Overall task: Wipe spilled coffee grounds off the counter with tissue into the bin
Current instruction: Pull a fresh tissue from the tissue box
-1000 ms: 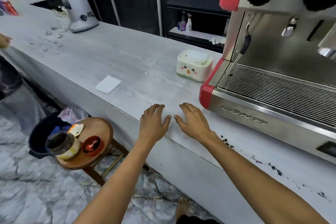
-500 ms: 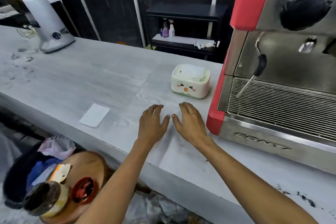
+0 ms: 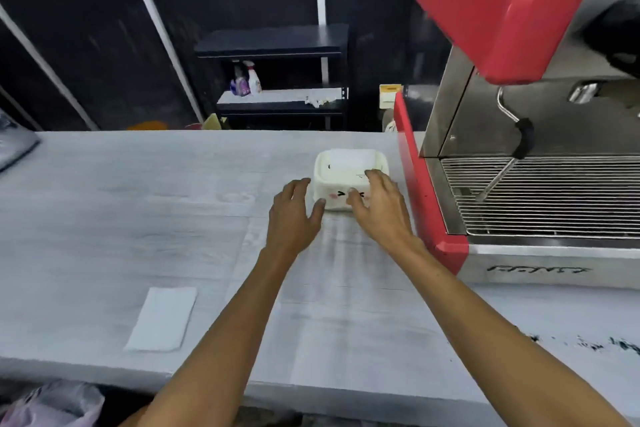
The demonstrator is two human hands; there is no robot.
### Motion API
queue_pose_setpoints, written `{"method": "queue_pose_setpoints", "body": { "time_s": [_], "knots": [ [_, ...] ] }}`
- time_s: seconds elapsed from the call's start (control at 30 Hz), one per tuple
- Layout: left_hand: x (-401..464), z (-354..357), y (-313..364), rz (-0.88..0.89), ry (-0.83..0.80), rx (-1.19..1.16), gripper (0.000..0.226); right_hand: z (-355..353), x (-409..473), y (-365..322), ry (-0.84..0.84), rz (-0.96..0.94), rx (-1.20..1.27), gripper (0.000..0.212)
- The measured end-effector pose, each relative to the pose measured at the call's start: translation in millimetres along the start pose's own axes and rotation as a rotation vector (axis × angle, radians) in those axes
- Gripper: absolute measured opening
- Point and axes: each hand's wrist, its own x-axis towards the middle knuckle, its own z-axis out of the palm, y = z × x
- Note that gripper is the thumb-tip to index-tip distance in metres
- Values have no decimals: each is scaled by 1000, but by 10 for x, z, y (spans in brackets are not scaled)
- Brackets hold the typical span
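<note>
A cream tissue box [image 3: 341, 170] with a drawn face stands on the grey counter [image 3: 121, 218], a white tissue showing in its top. My left hand [image 3: 294, 215] is at the box's left front corner, fingers spread, thumb touching it. My right hand [image 3: 379, 208] lies over the box's right front, fingers apart. Neither hand grips anything. A flat white tissue [image 3: 162, 317] lies near the counter's front edge at left. Dark coffee grounds [image 3: 588, 343] are scattered along the front edge at right. The bin itself is out of view.
A red and steel espresso machine [image 3: 536, 166] with a steam wand fills the right side, close to the box. A plastic bag [image 3: 55, 404] shows below the counter at lower left. A dark shelf [image 3: 277, 87] with spray bottles stands behind.
Both hands have moved forward from the counter's front area to the tissue box. The view has shifted up and closer, so the stool and bin dropped out of sight.
</note>
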Motion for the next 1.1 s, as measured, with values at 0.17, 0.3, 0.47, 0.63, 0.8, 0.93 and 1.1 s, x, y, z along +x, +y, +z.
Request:
{"method": "queue_pose_setpoints", "body": {
  "time_s": [0.17,0.3,0.47,0.63,0.8,0.93,1.1],
  "knots": [
    [422,49,-3,85,-42,-63,56,63,435,31,5,143,-73,52],
    [661,251,31,64,-100,-93,60,132,798,120,-46,209,-131,56],
    [702,448,-5,35,-152,-107,60,215,1125,202,-147,263,-192,57],
    [648,513,-67,25,-141,-114,61,314,1141,269,-202,306,-167,51],
    [645,493,-77,36,-132,-123,57,330,1068,263,-47,242,-93,33],
    [646,487,-81,31,-147,-126,58,315,1045,232,-4,223,-57,17],
    [648,426,-66,20,-150,-164,60,218,1018,161,21,201,-15,9]
  ]
}}
